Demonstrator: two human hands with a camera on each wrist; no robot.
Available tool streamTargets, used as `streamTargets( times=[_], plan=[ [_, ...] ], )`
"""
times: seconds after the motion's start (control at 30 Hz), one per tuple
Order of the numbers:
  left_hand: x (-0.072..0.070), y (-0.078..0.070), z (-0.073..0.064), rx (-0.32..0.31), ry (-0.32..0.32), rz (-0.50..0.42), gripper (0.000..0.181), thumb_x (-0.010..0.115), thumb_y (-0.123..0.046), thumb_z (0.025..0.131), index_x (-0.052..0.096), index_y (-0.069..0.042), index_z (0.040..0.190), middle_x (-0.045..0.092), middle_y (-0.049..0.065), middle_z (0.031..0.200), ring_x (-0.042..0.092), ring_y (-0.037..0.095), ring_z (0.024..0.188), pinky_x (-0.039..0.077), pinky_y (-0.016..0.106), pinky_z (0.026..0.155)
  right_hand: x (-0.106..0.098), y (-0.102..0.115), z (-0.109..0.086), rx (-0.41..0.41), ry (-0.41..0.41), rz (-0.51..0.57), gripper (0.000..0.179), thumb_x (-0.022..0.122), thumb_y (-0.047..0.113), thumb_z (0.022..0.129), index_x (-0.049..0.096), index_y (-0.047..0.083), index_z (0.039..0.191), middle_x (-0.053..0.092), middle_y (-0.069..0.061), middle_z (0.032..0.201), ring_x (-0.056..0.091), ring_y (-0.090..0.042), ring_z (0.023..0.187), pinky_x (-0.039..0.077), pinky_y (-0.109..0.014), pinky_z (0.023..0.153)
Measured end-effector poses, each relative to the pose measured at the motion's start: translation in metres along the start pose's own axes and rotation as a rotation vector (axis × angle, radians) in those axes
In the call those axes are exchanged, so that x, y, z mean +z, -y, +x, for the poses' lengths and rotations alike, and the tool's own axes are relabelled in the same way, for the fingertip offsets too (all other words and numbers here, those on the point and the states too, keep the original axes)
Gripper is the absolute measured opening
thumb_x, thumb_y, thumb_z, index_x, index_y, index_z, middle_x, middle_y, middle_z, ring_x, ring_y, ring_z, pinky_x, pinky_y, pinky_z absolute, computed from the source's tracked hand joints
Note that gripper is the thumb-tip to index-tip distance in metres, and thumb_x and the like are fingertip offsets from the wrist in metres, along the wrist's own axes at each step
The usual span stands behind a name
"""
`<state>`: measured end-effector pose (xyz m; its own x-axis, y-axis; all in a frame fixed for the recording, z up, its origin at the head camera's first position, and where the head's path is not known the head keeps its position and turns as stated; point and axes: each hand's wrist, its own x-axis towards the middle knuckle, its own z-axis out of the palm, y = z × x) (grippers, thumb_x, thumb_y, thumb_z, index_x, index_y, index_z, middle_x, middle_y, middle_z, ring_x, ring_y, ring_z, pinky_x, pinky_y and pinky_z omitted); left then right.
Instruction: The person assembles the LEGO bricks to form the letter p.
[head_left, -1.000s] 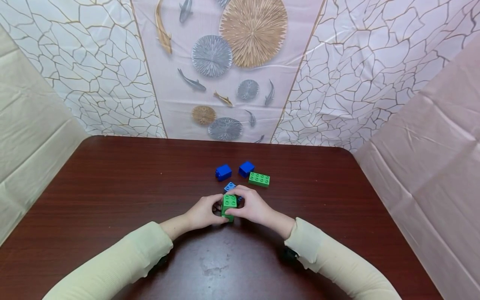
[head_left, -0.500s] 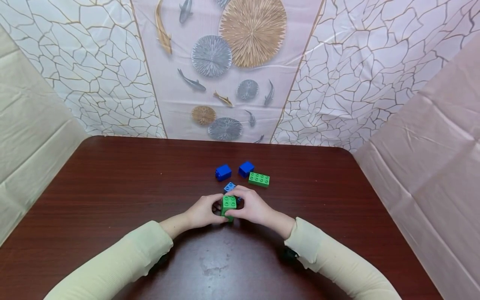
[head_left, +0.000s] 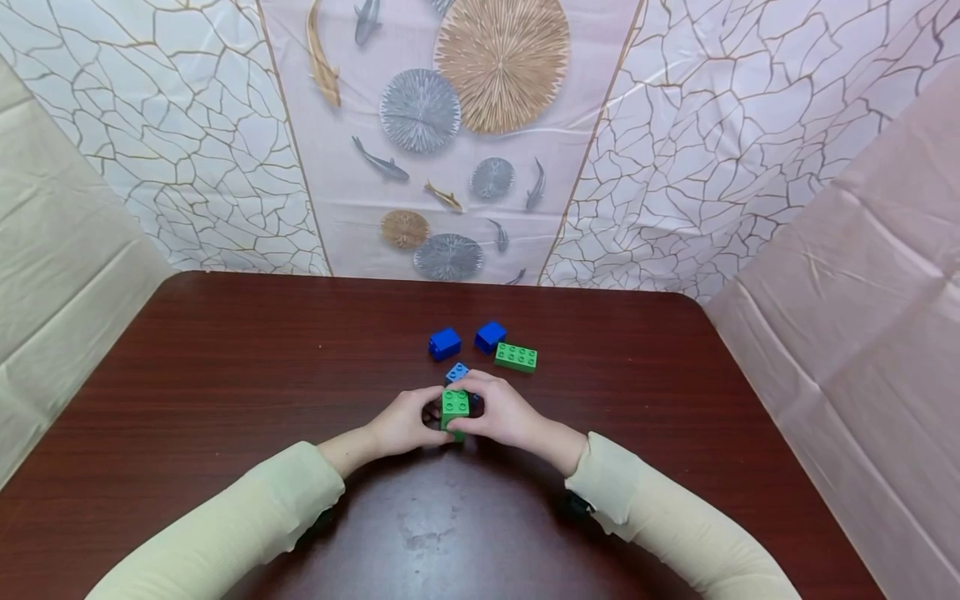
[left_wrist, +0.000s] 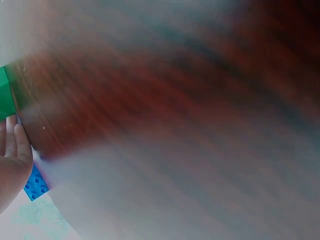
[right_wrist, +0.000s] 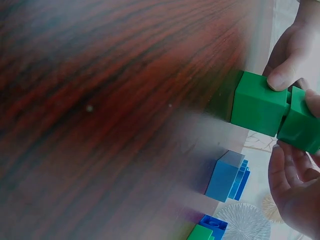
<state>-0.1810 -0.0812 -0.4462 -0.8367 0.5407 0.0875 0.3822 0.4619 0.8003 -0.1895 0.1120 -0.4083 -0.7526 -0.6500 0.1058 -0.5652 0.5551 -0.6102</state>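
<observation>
Tabletop (head_left: 225,375) beneath, two green bricks (right_wrist: 260,107) sit between the fingers (right_wrist: 278,167).

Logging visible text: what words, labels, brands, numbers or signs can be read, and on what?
None can be read.
The held green bricks show plain sides.
Any lettering on the blue bricks or the eight-stud green brick would be too small to read.
The backdrop shows printed shapes, no writing.

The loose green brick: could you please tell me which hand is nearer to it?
The right hand is nearer, just on the near side of the loose green brick; the left hand is farther off, to its near left.
</observation>
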Motion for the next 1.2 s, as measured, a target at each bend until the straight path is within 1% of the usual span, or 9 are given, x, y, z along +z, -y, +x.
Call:
streamTargets(
  times=[0.07,0.2,0.3,0.43,0.6,0.73,0.93,1.07,1.2],
  plan=[
    [0.000,0.000,0.000,0.005,-0.005,0.002,0.041,0.076,-0.017,0.075,0.059,-0.008,0.112,0.067,0.005,0.096,0.063,0.012,0.086,0.050,0.021,0.075,-0.001,0.001,0.000,0.000,0.005,0.001,0.041,0.075,0.021,0.079,0.062,0.006,0.115,0.060,-0.008,0.110,0.058,-0.017,0.092,0.052,-0.036,0.080],
    [0.000,-0.001,-0.001,0.007,-0.008,0.004,0.042,0.077,-0.016,0.075,0.059,-0.008,0.113,0.067,0.005,0.096,0.063,0.013,0.087,0.050,0.021,0.075,-0.004,0.004,0.001,-0.007,0.025,-0.013,0.041,0.075,0.022,0.079,0.062,0.005,0.115,0.060,-0.009,0.111,0.058,-0.018,0.092,0.052,-0.033,0.078],
    [-0.001,0.000,-0.001,0.001,-0.003,0.002,0.044,0.076,-0.015,0.076,0.059,-0.009,0.115,0.067,0.004,0.098,0.063,0.012,0.087,0.050,0.021,0.076,-0.006,0.006,0.003,-0.014,0.049,-0.047,0.042,0.075,0.023,0.079,0.062,0.005,0.115,0.061,-0.009,0.113,0.059,-0.018,0.096,0.051,-0.030,0.079],
    [-0.001,0.000,-0.001,-0.004,0.002,0.006,0.044,0.076,-0.017,0.076,0.058,-0.009,0.115,0.066,0.004,0.098,0.062,0.011,0.087,0.049,0.020,0.075,-0.010,0.010,0.005,-0.031,0.084,-0.103,0.042,0.075,0.024,0.079,0.063,0.005,0.114,0.062,-0.008,0.114,0.059,-0.018,0.103,0.051,-0.030,0.084],
    [0.000,0.000,-0.001,-0.004,-0.007,0.019,0.041,0.076,-0.017,0.076,0.059,-0.009,0.111,0.066,0.003,0.095,0.061,0.011,0.086,0.049,0.021,0.075,-0.009,0.012,0.005,-0.037,0.093,-0.127,0.042,0.075,0.025,0.079,0.063,0.005,0.114,0.062,-0.008,0.114,0.059,-0.017,0.102,0.050,-0.030,0.085],
    [0.000,-0.001,0.000,-0.004,-0.011,0.021,0.041,0.076,-0.017,0.076,0.059,-0.009,0.112,0.067,0.003,0.095,0.062,0.012,0.086,0.050,0.021,0.075,-0.007,0.007,0.002,-0.021,0.079,-0.105,0.043,0.073,0.026,0.081,0.061,0.006,0.117,0.061,-0.008,0.116,0.058,-0.017,0.101,0.050,-0.030,0.084],
    [0.000,-0.001,0.000,-0.003,0.005,0.014,0.044,0.076,-0.017,0.076,0.058,-0.009,0.115,0.067,0.004,0.098,0.063,0.012,0.088,0.050,0.020,0.076,-0.009,0.001,-0.001,0.007,0.033,0.008,0.045,0.070,0.026,0.084,0.058,0.007,0.123,0.061,-0.008,0.123,0.056,-0.021,0.113,0.048,-0.037,0.092],
    [0.000,-0.001,0.000,-0.009,0.008,0.013,0.042,0.076,-0.017,0.077,0.058,-0.009,0.113,0.067,0.004,0.098,0.063,0.013,0.088,0.050,0.019,0.076,-0.013,-0.001,-0.003,0.007,0.004,0.044,0.039,0.070,0.024,0.084,0.062,0.008,0.118,0.063,-0.005,0.116,0.058,-0.022,0.103,0.051,-0.033,0.080],
    [0.000,-0.001,0.000,-0.005,0.004,0.018,0.039,0.076,-0.017,0.076,0.059,-0.009,0.111,0.067,0.004,0.096,0.063,0.013,0.087,0.050,0.019,0.075,-0.014,-0.002,-0.004,-0.016,-0.011,0.052,0.032,0.071,0.022,0.083,0.066,0.009,0.112,0.065,-0.004,0.106,0.057,-0.023,0.091,0.050,-0.027,0.068]
  ],
)
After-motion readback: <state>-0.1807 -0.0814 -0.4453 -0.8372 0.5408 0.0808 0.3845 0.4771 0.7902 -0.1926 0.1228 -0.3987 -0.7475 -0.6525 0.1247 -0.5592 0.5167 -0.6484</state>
